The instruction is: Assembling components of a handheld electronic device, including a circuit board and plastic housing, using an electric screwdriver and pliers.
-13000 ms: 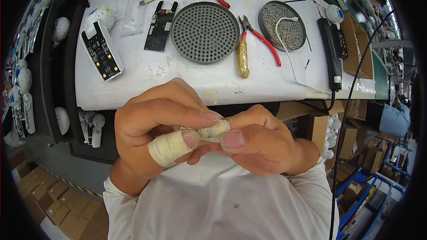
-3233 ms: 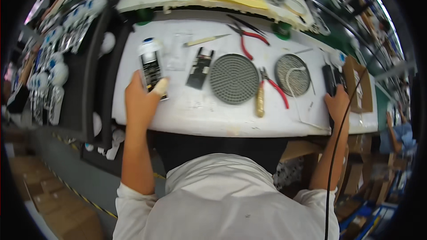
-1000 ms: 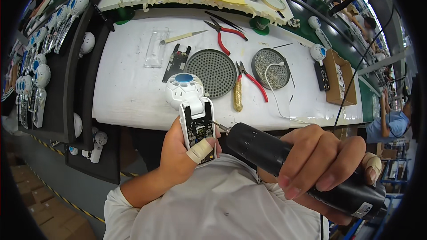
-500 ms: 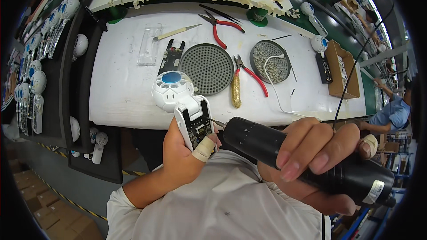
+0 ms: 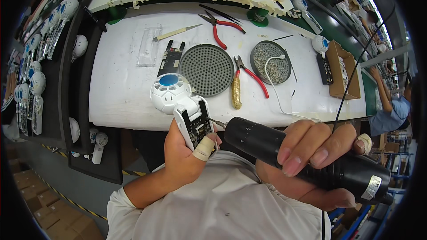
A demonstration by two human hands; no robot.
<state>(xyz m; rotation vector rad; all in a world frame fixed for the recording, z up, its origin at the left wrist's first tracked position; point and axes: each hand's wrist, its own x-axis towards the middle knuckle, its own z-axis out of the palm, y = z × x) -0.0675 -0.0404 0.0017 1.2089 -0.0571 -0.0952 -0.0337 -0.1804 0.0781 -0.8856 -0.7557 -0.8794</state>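
Note:
My left hand (image 5: 183,160), its thumb wrapped in tan tape, is closed around a white device (image 5: 170,99) with a round, slotted head and a blue disc. A black circuit board (image 5: 198,126) shows in the device's open handle, and my thumb presses near its lower end. My right hand (image 5: 309,151) grips a black electric screwdriver (image 5: 253,138), one fingertip taped. The driver's thin bit points left and meets the right edge of the handle; whether a screw sits under it is too small to tell.
On the white table lie a grey perforated round tray (image 5: 207,70), a dish of screws (image 5: 270,62), red-handled pliers (image 5: 221,35), cutters (image 5: 251,78) and a loose board (image 5: 171,58). A cardboard box (image 5: 351,84) stands right. Racked white devices (image 5: 38,82) fill the left; a co-worker (image 5: 389,111) is at right.
The device's head has shifted slightly left and down, with the bit still at the handle's edge. A white device on the far-right belt has moved, and so has the co-worker's arm.

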